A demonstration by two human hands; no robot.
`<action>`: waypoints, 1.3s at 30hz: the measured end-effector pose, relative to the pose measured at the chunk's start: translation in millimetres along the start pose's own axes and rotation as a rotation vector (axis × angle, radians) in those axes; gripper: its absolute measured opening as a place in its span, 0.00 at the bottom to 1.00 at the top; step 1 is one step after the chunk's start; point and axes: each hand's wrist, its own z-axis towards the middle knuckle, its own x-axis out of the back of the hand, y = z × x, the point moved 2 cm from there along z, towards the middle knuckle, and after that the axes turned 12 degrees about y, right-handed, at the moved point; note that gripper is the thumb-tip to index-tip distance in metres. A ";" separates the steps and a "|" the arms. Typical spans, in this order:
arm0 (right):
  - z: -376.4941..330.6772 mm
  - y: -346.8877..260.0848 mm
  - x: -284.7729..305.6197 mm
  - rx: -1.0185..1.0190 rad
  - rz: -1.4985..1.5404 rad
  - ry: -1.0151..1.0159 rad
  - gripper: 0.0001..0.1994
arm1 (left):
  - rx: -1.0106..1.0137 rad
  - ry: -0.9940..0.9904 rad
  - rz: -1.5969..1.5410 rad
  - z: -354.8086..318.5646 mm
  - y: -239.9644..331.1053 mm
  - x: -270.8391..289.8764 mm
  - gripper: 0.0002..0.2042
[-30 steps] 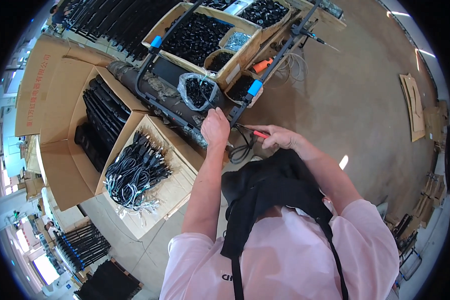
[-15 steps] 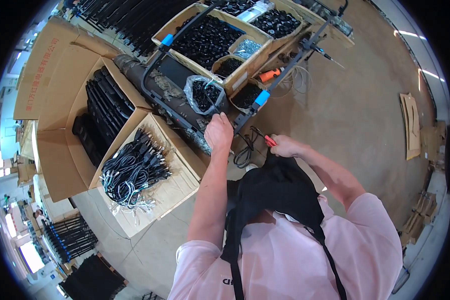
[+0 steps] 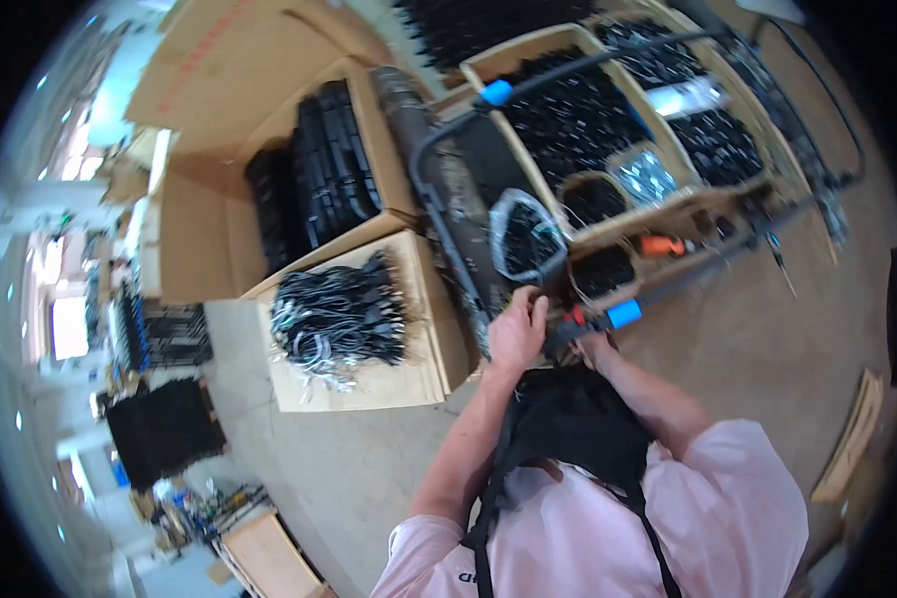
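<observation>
A black tubular frame (image 3: 447, 234) with blue bands lies in front of me, its two ends pointing toward my body. My left hand (image 3: 518, 334) is closed at the left end, its fingertips pinching something too small to make out. Close by on the right, my right hand (image 3: 598, 349) is bent under the other tube end, which partly hides its fingers. Just past those fingers shows a red-handled tool (image 3: 574, 315), blurred, its kind unclear. A clear plastic bag (image 3: 525, 239) of small black parts sits just beyond my left hand.
A bundle of black cables (image 3: 339, 314) lies on a cardboard box (image 3: 424, 384) at the left. Behind it, an open carton (image 3: 204, 239) holds long black parts. Wooden bins (image 3: 513, 130) of small black parts stand ahead, near an orange-handled tool (image 3: 663, 245).
My view has turned, shifting the scene rightward and down. My right hand, with the red-handled tool, has moved in from the right to the tube end, nearer my left hand.
</observation>
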 end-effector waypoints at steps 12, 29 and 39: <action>16.7 -24.0 65.3 -0.095 0.094 -0.382 0.05 | 0.130 0.928 0.362 232.5 -82.9 160.3 0.16; -102.4 -193.4 249.2 0.215 -0.798 -0.230 0.20 | 0.361 0.984 0.232 302.0 -142.2 208.1 0.15; -231.5 -351.9 113.8 1.045 -0.854 -0.516 0.13 | 0.256 0.814 -1.036 167.4 -17.3 217.4 0.20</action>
